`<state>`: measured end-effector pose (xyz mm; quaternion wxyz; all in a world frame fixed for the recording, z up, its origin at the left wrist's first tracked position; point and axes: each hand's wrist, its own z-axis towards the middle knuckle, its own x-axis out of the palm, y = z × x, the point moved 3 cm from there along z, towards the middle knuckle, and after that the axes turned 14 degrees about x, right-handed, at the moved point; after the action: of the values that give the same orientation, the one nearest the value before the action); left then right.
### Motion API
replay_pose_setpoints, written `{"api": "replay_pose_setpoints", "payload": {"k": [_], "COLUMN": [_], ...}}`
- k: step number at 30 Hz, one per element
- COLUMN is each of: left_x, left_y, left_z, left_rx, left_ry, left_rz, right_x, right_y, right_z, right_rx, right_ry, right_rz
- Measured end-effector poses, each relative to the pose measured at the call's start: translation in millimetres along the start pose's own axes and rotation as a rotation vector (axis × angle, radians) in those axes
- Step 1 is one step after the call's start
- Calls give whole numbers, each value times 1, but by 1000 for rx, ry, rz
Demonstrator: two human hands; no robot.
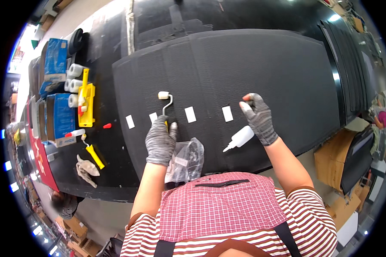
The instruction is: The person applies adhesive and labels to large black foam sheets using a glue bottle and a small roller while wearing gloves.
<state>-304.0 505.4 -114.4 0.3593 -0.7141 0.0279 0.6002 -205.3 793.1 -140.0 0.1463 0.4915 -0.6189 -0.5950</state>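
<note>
My left hand (161, 141), in a grey striped glove, is closed around the yellow handle of a small paint roller (168, 103). The roller's white head points away from me over the black ribbed sheet (270, 60). My right hand (259, 118), in a similar glove with bare fingertips, hovers over the sheet with bent fingers apart and nothing visible in them. By its wrist lies a white squeeze bottle (243, 136) with a narrow nozzle. White rectangles, including one piece (227, 114) near my right hand and another (190, 114) between the hands, form a row.
A clear plastic bag (188, 160) lies near my body. On the left are a yellow paint tray (87, 107), blue boxes (62, 113), another yellow-handled roller (94, 155), a red cap (107, 126) and a crumpled pale glove (87, 168). Black sheets (345, 64) are stacked at right.
</note>
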Motion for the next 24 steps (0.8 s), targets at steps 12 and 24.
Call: {"api": "replay_pose_setpoints", "payload": {"k": [12, 24], "left_x": [-23, 7], "left_y": [-4, -81], "left_z": [-10, -55], "left_rx": [-80, 421], "left_ry": [45, 161], "left_rz": [-269, -709], "right_x": [39, 26], "right_y": [57, 2], "right_z": [-96, -128], "right_rx": [-73, 290], "right_ry": [280, 283], "right_rz": [11, 502]}}
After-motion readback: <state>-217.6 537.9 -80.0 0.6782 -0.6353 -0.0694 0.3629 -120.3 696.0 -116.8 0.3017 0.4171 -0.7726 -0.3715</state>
